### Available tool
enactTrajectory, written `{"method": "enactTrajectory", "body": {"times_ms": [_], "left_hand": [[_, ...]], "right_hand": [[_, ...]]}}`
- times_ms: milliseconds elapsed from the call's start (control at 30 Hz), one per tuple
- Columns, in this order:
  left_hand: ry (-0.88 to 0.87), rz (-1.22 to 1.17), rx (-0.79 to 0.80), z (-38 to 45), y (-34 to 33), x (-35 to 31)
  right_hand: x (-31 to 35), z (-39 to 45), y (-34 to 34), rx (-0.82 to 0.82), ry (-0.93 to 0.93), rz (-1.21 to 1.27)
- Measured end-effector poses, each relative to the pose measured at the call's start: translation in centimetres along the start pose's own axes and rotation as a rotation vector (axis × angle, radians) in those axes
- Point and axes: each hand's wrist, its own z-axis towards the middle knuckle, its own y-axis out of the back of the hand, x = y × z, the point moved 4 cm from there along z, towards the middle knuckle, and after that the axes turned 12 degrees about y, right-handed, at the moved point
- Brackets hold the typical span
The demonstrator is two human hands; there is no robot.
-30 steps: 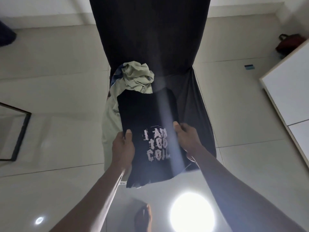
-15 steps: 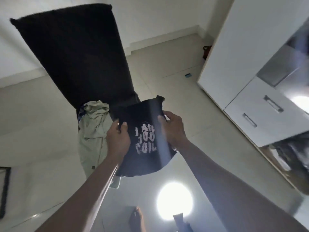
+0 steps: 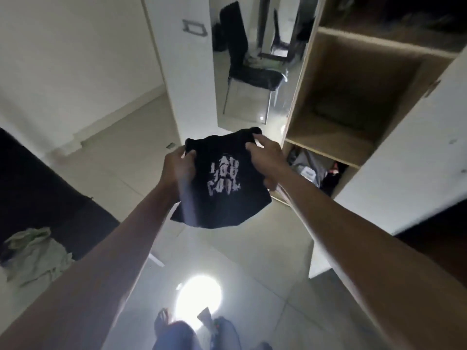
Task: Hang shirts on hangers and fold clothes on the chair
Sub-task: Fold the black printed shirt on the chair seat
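Black folded shirt [image 3: 222, 188] with pale lettering, held up in the air between our two hands, in front of the open wardrobe [image 3: 353, 102]. Our left hand [image 3: 178, 168] has its grip clenched on the shirt's left edge, thumb on top; our right hand [image 3: 265, 155] grips the upper right corner, fingers curled over the cloth. To the lower left, a pale crumpled garment [image 3: 35, 253] lies on the dark chair [image 3: 38, 188]. Mirror [image 3: 252, 72] on the wardrobe door reflects a chair.

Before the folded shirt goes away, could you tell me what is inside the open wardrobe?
The wardrobe's middle shelf looks bare; below it lie grey and dark clothes, partly hidden by the right hand and arm.
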Motion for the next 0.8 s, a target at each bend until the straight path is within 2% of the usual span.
{"method": "enactTrajectory", "body": {"times_ms": [133,267,400,600,800], "left_hand": [[-0.061,0.141,0.087,-0.6,-7.4,-5.3],[-0.081,0.127,0.233,0.4,-13.6,-8.6],[0.011,0.082,0.399,3.2,-18.4,-9.5],[0.07,0.131,0.668,11.5,-26.5,-12.9],[0.07,0.225,0.814,19.1,-33.3,-15.2]], "right_hand": [[0.2,0.9,8.1,-0.146,-0.044,0.024],[-0.7,3.5,13.3,-0.237,-0.058,0.053],[-2.9,6.5,15.9,-0.262,-0.113,0.133],[-5.8,13.3,19.5,-0.466,-0.166,0.169],[-8.3,19.7,22.4,-0.577,-0.255,0.217]]}}
